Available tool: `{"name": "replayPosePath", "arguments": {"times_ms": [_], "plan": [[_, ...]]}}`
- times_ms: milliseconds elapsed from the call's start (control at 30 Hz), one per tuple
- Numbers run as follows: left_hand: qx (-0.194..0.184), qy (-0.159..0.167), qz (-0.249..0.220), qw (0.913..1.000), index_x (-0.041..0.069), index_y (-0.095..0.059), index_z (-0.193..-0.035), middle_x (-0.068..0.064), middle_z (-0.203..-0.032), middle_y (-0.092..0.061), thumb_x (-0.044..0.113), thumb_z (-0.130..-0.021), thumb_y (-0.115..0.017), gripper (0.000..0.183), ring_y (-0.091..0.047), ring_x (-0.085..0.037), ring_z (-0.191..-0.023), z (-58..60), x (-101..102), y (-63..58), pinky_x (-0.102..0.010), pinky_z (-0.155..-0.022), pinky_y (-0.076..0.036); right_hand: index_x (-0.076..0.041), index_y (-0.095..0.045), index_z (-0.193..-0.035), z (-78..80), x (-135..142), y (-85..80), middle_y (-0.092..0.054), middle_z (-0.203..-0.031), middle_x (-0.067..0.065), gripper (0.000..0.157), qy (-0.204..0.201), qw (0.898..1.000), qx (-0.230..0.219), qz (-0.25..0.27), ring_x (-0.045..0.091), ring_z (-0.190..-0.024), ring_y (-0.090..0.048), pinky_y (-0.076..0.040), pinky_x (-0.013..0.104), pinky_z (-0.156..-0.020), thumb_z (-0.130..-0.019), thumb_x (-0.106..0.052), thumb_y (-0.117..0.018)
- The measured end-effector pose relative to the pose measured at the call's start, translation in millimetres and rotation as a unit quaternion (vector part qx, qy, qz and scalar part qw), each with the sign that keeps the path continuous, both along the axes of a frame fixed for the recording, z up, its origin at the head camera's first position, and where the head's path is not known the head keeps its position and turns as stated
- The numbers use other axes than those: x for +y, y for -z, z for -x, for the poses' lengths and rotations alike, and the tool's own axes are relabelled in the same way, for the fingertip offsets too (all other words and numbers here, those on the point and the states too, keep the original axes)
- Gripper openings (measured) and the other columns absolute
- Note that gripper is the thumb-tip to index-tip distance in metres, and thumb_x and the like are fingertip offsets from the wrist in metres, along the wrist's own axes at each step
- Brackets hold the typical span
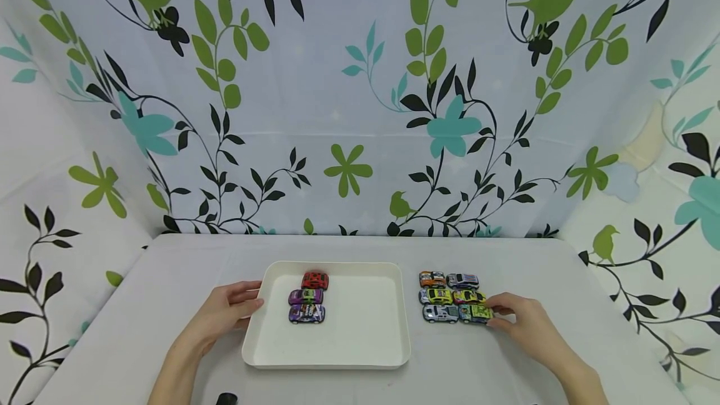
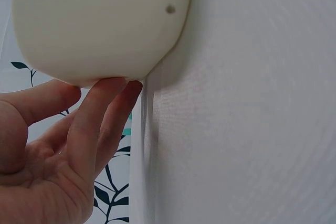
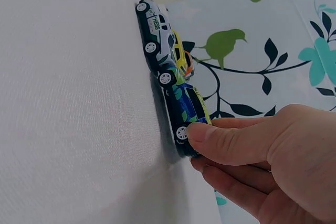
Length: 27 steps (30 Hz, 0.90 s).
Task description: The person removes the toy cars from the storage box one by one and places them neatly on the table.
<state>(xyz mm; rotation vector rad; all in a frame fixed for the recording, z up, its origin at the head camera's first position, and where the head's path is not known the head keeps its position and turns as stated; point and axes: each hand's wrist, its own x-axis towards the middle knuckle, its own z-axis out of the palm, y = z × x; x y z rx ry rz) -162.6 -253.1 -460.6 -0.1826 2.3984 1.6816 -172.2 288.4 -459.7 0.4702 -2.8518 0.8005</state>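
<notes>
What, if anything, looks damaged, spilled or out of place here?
A small dark spot shows on the outside of the cream rectangular tray (left wrist view); dirt or damage, I cannot tell. In it, the red, black-marked toy car sits slightly right of two purple toy cars, breaking their line. Nothing looks spilled.

The silver toy car apparently reads "HESS" on its side.

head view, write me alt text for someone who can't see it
A person's right hand pinches a green toy car beside five other toy cars on a white table. The left hand holds the left edge of a white tray carrying three toy cars. Behind is a leaf-and-bird-print backdrop.
</notes>
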Motion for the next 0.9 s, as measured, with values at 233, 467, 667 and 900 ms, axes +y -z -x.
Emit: {"name": "replayPosePath", "arguments": {"times_ms": [233,467,667,900], "plan": [[-0.001,-0.002,0.003,1.0000,-0.009,-0.044,-0.144,-0.032,-0.137,-0.055,0.010,-0.099,-0.062,0.052,-0.069,-0.033,-0.108,-0.4,-0.4,0.0,-0.043,-0.084,-0.061,-0.009,-0.074,-0.102,0.4,-0.8,1.7,-0.075,-0.099,0.004,0.028,0.009,1.000,-0.008,-0.009,0.021,-0.087,-0.071,-0.059,0.041,-0.080,-0.076,-0.003,-0.082],[-0.001,-0.002,-0.003,1.0000,-0.008,-0.044,-0.144,-0.032,-0.137,-0.055,0.011,-0.098,-0.062,0.053,-0.069,-0.032,-0.108,-0.6,-0.1,-1.1,-0.042,-0.083,-0.061,-0.014,-0.074,-0.093,1.7,-1.2,1.6,-0.074,-0.097,-0.001,0.024,0.009,1.000,0.000,-0.001,0.015,-0.084,-0.070,-0.059,0.032,-0.076,-0.077,0.002,-0.081],[-0.002,-0.005,-0.005,1.0000,-0.008,-0.045,-0.143,-0.032,-0.137,-0.055,0.011,-0.098,-0.063,0.052,-0.070,-0.031,-0.105,-1.4,0.3,-2.3,-0.042,-0.083,-0.061,-0.015,-0.074,-0.091,1.8,-2.4,0.4,-0.074,-0.097,-0.001,0.025,0.016,1.000,-0.001,-0.003,0.016,-0.085,-0.070,-0.060,0.032,-0.076,-0.075,0.003,-0.082],[0.001,-0.002,-0.003,1.0000,-0.008,-0.045,-0.143,-0.032,-0.135,-0.057,0.012,-0.098,-0.063,0.053,-0.070,-0.032,-0.106,-0.4,-0.5,0.0,-0.043,-0.084,-0.060,-0.013,-0.074,-0.095,0.5,-3.0,-0.5,-0.074,-0.098,0.000,0.027,0.025,1.000,-0.007,-0.010,0.019,-0.086,-0.070,-0.059,0.034,-0.077,-0.074,0.002,-0.083]]}}
